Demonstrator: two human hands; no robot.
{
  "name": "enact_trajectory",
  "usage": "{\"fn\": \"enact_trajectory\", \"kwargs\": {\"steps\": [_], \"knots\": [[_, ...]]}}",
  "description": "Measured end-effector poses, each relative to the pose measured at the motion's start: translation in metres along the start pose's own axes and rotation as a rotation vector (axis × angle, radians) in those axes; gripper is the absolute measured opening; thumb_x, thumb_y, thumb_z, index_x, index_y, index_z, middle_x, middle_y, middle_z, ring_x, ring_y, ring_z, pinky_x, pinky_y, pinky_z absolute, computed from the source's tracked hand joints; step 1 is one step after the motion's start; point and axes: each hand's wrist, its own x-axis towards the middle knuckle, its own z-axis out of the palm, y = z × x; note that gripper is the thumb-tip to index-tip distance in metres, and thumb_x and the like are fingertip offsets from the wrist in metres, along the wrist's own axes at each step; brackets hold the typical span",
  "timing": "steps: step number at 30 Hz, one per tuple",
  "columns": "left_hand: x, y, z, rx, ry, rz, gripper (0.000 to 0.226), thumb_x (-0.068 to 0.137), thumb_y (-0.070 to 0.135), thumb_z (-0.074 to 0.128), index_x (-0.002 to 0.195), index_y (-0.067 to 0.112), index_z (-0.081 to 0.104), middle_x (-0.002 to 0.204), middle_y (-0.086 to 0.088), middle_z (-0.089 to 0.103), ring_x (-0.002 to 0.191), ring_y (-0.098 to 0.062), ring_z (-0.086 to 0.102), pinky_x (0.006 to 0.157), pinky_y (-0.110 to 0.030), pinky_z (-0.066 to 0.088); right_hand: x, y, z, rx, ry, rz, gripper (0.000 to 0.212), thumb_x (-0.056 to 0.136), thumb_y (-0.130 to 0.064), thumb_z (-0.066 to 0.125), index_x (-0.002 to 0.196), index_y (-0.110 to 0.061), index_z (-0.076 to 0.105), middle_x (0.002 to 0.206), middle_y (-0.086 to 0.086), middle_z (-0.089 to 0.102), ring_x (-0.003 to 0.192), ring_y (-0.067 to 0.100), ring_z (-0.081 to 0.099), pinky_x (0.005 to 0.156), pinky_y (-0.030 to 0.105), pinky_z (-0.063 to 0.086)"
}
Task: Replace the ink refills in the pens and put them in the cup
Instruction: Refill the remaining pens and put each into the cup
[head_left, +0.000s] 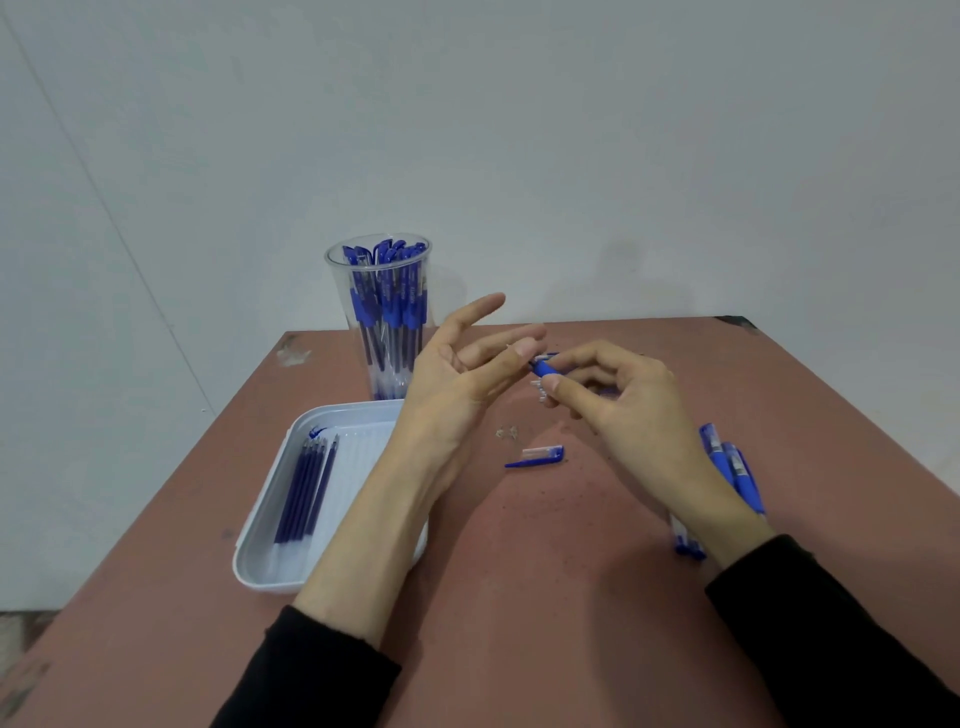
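My right hand (618, 395) is shut on a blue pen (545, 368) above the table's middle, with most of the barrel hidden inside the fingers. My left hand (462, 374) is held palm up with fingers spread, and its thumb tip touches the pen's blue end. A loose blue pen cap (537, 456) lies on the table below the hands. A clear plastic cup (382, 317) packed with several blue pens stands at the back left. Several dark blue ink refills (306, 488) lie side by side in a white tray (260, 561).
More blue pens (732, 470) lie on the table to the right, partly under my right wrist. Another one (685, 540) lies near the sleeve. Tiny clear bits (506, 432) sit near the cap. The brown table (519, 597) ends just behind the cup, before a pale wall.
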Motion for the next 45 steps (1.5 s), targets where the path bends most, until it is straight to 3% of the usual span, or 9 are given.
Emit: {"fn": "enact_trajectory", "kwargs": {"steps": [4,8,11,16,22,34,39,42,45], "knots": [[0.0,-0.005,0.003,-0.014,0.084,-0.004,0.05,0.08,0.001,0.067,0.125,0.014,0.049,0.1,-0.009,0.069,0.088,-0.017,0.069,0.081,-0.027,0.056,-0.002,-0.003,0.003,0.034,0.003,-0.021,0.008,0.085,-0.016,0.07,0.09,-0.022,0.069,0.072,-0.002,0.072,0.074,0.006,0.068,0.074,0.029,0.052],[0.002,-0.006,-0.002,0.105,0.106,-0.061,0.021,0.081,0.005,0.067,0.1,0.013,0.064,0.084,0.0,0.072,0.083,-0.012,0.069,0.078,-0.024,0.055,0.0,-0.004,-0.002,0.137,0.047,-0.004,0.008,0.087,-0.013,0.068,0.089,-0.021,0.068,0.068,-0.004,0.071,0.064,0.001,0.062,0.062,0.016,0.044],[0.002,-0.006,-0.002,0.151,0.057,-0.079,0.016,0.085,0.0,0.061,0.091,0.013,0.069,0.082,0.004,0.074,0.083,-0.007,0.068,0.075,-0.021,0.054,0.001,-0.003,-0.002,0.114,0.067,0.007,0.008,0.087,-0.015,0.068,0.089,-0.023,0.067,0.068,-0.003,0.071,0.064,0.003,0.063,0.062,0.019,0.044],[0.0,-0.01,0.0,0.19,0.045,-0.077,0.016,0.081,0.025,0.066,0.093,0.017,0.072,0.095,0.0,0.072,0.096,-0.009,0.066,0.078,-0.019,0.051,0.0,-0.002,-0.002,0.082,0.074,-0.001,0.007,0.085,-0.016,0.07,0.09,-0.02,0.068,0.07,-0.001,0.071,0.07,0.008,0.067,0.068,0.025,0.051],[0.002,-0.011,-0.002,0.185,0.026,-0.062,0.017,0.077,0.027,0.066,0.088,0.016,0.072,0.088,0.006,0.072,0.095,-0.007,0.065,0.085,-0.02,0.048,-0.001,-0.004,-0.001,0.154,-0.014,0.008,0.007,0.087,-0.012,0.068,0.092,-0.017,0.069,0.07,0.003,0.072,0.061,0.0,0.061,0.058,0.01,0.042],[0.002,-0.007,-0.005,0.217,-0.061,0.003,0.02,0.078,0.025,0.061,0.088,0.011,0.069,0.082,0.01,0.071,0.075,0.005,0.06,0.073,-0.009,0.044,0.0,-0.005,-0.005,0.269,-0.111,0.086,0.008,0.089,-0.011,0.064,0.091,-0.014,0.07,0.066,0.007,0.068,0.052,0.007,0.05,0.048,0.017,0.038],[0.002,-0.007,-0.001,0.277,-0.039,0.04,0.013,0.089,0.017,0.059,0.095,0.014,0.069,0.091,0.013,0.072,0.088,0.005,0.063,0.078,-0.009,0.045,0.001,-0.004,-0.005,0.286,-0.075,0.113,0.008,0.09,-0.012,0.063,0.091,-0.015,0.07,0.065,0.004,0.067,0.052,0.007,0.049,0.048,0.018,0.038],[0.001,-0.008,0.001,0.423,-0.065,0.029,0.016,0.09,0.016,0.062,0.103,0.02,0.068,0.094,0.018,0.071,0.092,0.006,0.063,0.082,-0.013,0.048,0.004,-0.001,-0.004,0.247,0.028,0.12,0.007,0.09,-0.012,0.063,0.089,-0.016,0.069,0.062,0.0,0.067,0.053,0.004,0.052,0.049,0.015,0.039],[0.0,-0.019,-0.002,1.098,-0.141,-0.004,0.032,0.084,0.032,0.069,0.114,0.021,0.068,0.106,0.008,0.068,0.094,-0.011,0.06,0.084,-0.024,0.044,0.006,0.002,-0.003,0.235,0.094,0.112,0.011,0.089,-0.01,0.063,0.083,-0.018,0.066,0.059,0.0,0.065,0.052,0.0,0.054,0.05,0.012,0.038]]}}
